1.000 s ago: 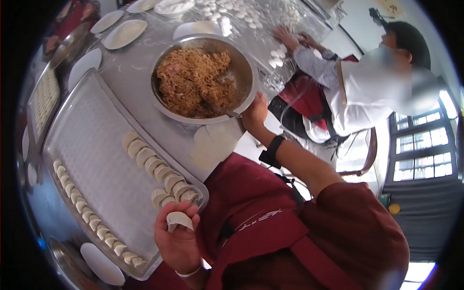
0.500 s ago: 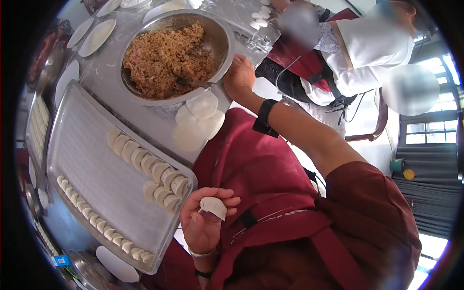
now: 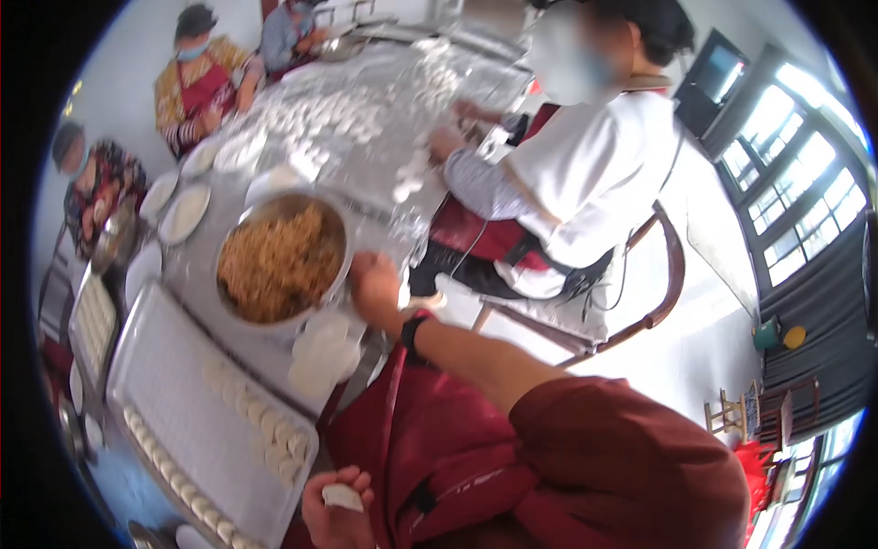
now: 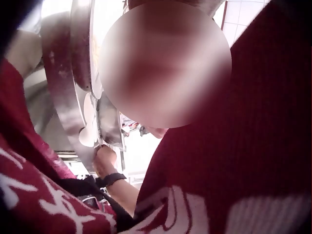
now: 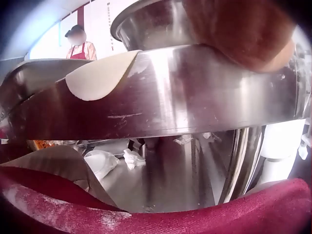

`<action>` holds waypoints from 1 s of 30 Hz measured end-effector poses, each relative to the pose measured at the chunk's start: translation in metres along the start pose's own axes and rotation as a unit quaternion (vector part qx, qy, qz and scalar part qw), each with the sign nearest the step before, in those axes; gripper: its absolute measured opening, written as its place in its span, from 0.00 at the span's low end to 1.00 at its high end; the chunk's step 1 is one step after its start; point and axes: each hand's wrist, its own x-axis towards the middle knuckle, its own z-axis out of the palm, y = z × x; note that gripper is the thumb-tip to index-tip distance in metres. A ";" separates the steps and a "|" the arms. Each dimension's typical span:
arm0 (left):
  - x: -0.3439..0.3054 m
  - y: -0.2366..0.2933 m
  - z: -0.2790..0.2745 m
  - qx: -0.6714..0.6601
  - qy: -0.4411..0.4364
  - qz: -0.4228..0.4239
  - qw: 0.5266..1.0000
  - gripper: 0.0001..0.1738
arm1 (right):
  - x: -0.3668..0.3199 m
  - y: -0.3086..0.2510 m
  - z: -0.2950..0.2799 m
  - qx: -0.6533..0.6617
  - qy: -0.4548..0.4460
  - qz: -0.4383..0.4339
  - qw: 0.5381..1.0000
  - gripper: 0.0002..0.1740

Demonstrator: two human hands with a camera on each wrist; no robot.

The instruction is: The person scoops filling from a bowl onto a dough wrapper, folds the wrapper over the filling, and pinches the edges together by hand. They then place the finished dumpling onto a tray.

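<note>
Food workroom, floury metal table (image 3: 370, 178), filling bowl (image 3: 337, 222), dumpling tray (image 3: 197, 389), aproned people (image 3: 203, 90)

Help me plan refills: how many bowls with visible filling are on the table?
1: the metal bowl of brown filling, on the table beside the right hand. More may be hidden toward the head view's blurred left edge.
</note>
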 end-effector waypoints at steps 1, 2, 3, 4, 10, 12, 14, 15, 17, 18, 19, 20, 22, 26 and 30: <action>-0.001 -0.002 0.004 -0.019 -0.010 0.005 1.000 0.32 | -0.001 -0.001 -0.004 0.012 0.009 -0.016 1.000 0.16; -0.002 -0.004 0.005 -0.035 -0.014 0.007 0.999 0.29 | -0.001 -0.003 -0.008 0.026 0.014 -0.030 0.999 0.17; 0.000 -0.006 0.007 -0.040 -0.012 -0.003 0.999 0.28 | 0.001 -0.002 -0.012 0.029 0.020 -0.038 0.999 0.17; 0.002 -0.007 0.009 -0.043 -0.005 -0.013 0.999 0.28 | 0.002 -0.002 -0.013 0.033 0.022 -0.045 0.998 0.17; 0.018 -0.006 0.018 -0.030 0.002 -0.016 0.999 0.27 | 0.002 -0.003 -0.015 0.064 0.041 -0.050 0.996 0.17; 0.028 -0.002 0.027 -0.050 0.009 -0.019 0.999 0.27 | -0.002 0.002 -0.012 0.048 0.046 -0.057 0.996 0.16; 0.040 0.003 0.034 -0.079 0.013 0.003 0.997 0.28 | -0.008 0.011 0.002 0.017 0.033 -0.076 0.996 0.16; 0.047 0.003 0.034 -0.079 0.014 0.031 0.996 0.30 | -0.014 0.014 0.007 0.036 0.045 -0.080 0.995 0.15; 0.057 0.010 0.035 -0.113 -0.063 0.045 0.991 0.32 | -0.027 0.028 0.017 0.105 0.019 -0.094 0.990 0.14; 0.063 0.012 0.039 -0.151 -0.052 0.055 0.986 0.31 | -0.036 0.025 0.003 0.084 0.029 -0.156 0.984 0.14; 0.067 0.012 0.044 -0.190 -0.043 0.066 0.979 0.30 | -0.047 0.019 -0.003 0.096 0.033 -0.176 0.979 0.14; 0.072 0.013 0.046 -0.213 -0.033 0.072 0.974 0.29 | -0.061 0.020 -0.013 0.145 -0.009 -0.171 0.975 0.15; 0.073 0.008 0.049 -0.218 -0.011 0.094 0.971 0.27 | -0.091 0.000 -0.051 0.429 -0.158 0.003 0.889 0.13; 0.078 -0.006 0.051 -0.204 0.011 0.102 0.974 0.26 | -0.105 -0.053 -0.140 0.506 -0.235 0.168 0.813 0.14; 0.082 -0.021 0.057 -0.218 0.024 0.104 0.970 0.26 | -0.103 -0.080 -0.174 0.509 -0.118 -0.046 0.851 0.17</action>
